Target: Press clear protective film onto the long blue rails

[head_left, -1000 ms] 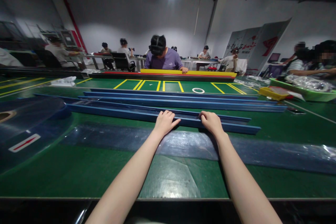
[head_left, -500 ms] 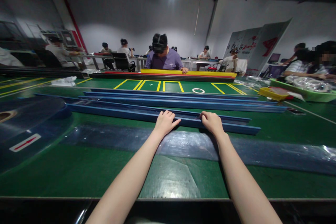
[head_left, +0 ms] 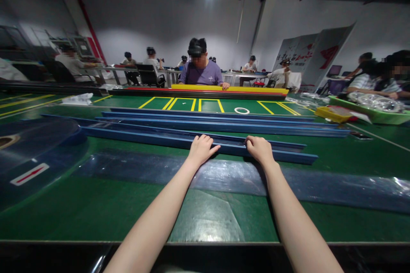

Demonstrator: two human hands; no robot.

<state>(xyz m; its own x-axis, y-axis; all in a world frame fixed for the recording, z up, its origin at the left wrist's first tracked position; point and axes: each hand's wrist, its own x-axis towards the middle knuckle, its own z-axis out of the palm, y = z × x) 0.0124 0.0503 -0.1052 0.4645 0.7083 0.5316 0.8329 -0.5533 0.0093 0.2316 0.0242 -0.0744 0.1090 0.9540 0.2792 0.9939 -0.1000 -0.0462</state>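
Fingers: the left hand's fingers [head_left: 205,138] lie close together, curled over the far lip of the nearest blue rail [head_left: 144,138], with the thumb stretched sideways along its near face. The right hand's fingers [head_left: 251,140] are bunched and hooked over the same lip.
Hands: the left hand [head_left: 201,149] and right hand [head_left: 259,150] sit near each other on the rail, right of its middle, both arms reaching straight out.
Nearest blue rail: a long open channel lying flat on the green worktop [head_left: 80,209], running far left and right of the hands.
Step in hand: judged from the grip, a two-handed hold on the rail, pressing or steadying it; it looks unlifted.
What a move calls for: the rail is long and held off-centre, so both hands would need to act evenly to keep its ends from swinging.
Before the rail: a strip of clear film [head_left: 320,183], then bare worktop to the near edge, giving open room.
Behind the rail: more blue rails [head_left: 224,126] just beside it, leaving little room.
Further behind: a white ring [head_left: 241,110], yellow rails [head_left: 230,89], and a person in a purple shirt [head_left: 201,74].
Left of the rail: a blue film roll [head_left: 32,145].
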